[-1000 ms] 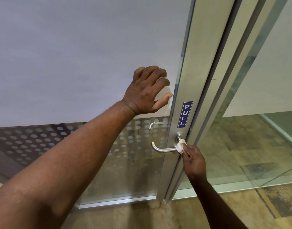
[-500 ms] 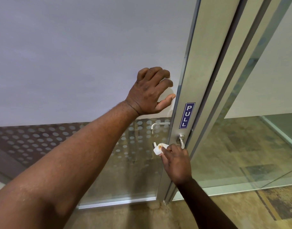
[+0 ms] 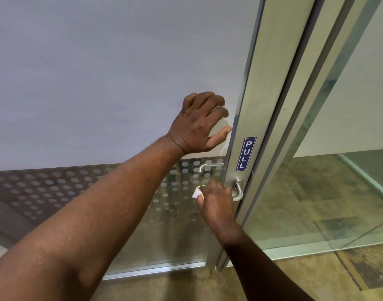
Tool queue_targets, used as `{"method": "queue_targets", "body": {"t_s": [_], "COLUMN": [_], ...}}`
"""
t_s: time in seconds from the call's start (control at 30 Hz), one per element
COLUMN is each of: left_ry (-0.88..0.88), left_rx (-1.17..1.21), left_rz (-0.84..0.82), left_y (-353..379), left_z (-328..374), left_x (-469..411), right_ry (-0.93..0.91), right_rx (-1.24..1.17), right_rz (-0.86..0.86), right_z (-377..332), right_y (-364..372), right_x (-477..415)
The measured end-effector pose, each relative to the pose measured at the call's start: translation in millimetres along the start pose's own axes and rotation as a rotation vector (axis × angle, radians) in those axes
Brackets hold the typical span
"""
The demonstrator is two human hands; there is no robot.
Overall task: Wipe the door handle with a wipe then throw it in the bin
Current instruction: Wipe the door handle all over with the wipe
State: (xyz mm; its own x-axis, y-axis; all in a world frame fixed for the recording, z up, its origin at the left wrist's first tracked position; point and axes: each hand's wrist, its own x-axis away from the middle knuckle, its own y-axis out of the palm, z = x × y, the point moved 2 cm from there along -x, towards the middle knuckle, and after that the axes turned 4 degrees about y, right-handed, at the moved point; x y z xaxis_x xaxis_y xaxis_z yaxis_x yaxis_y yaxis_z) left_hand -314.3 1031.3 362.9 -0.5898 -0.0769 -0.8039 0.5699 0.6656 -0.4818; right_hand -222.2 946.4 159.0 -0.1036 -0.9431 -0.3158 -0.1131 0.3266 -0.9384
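Midway through the wiping: our right hand (image 3: 216, 202) is closed around a small white wipe (image 3: 196, 193) and over the lever of the metal door handle (image 3: 238, 192), so that only the handle's curved neck and round base show to the right of the knuckles, on the aluminium door frame (image 3: 258, 105). The wipe pokes out to the left of the fingers, roughly where the lever's free end should be (the lever itself is hidden under the hand, so we cannot tell how much of it the cloth covers).

Our left hand (image 3: 199, 124) holds nothing. It rests on the frosted glass door panel (image 3: 99, 72) above and a little to the left of the handle, fingers curled and thumb stretched towards the frame, and appears to be steadying the door. A blue PULL sign (image 3: 246, 154) sits on the frame just above the handle. A second lever (image 3: 210, 167), on the far side of the glass, shows through the dotted clear band below the frosting.

By our reading, the first part of the task is under way but not finished: the neck and base of the handle are bare of the wipe at this moment, and whether they have been cleaned cannot be judged. The second part is entirely ahead. The wipe is in our grip, and no bin appears anywhere in view (only the speckled floor (image 3: 316, 279) and the glass partition (image 3: 316, 203) to the right), so we would have to turn away from the door to find one.
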Motion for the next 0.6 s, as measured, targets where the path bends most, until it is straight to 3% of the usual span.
{"method": "queue_targets", "body": {"t_s": [0.17, 0.4, 0.6], "left_ry": [0.011, 0.01, -0.023], "left_rx": [-0.009, 0.015, 0.052], "left_rz": [-0.002, -0.042, -0.115], "left_y": [-1, -5, -10], "left_z": [-1, 0, 2], "left_x": [0, -1, -1], "right_ry": [-0.046, -0.062, 0.12], "right_rx": [0.031, -0.052, -0.077], "right_rz": [-0.026, 0.062, 0.053], "right_z": [-4, 22, 64], "right_y": [-1, -7, -15], "right_x": [6, 32, 45]}}
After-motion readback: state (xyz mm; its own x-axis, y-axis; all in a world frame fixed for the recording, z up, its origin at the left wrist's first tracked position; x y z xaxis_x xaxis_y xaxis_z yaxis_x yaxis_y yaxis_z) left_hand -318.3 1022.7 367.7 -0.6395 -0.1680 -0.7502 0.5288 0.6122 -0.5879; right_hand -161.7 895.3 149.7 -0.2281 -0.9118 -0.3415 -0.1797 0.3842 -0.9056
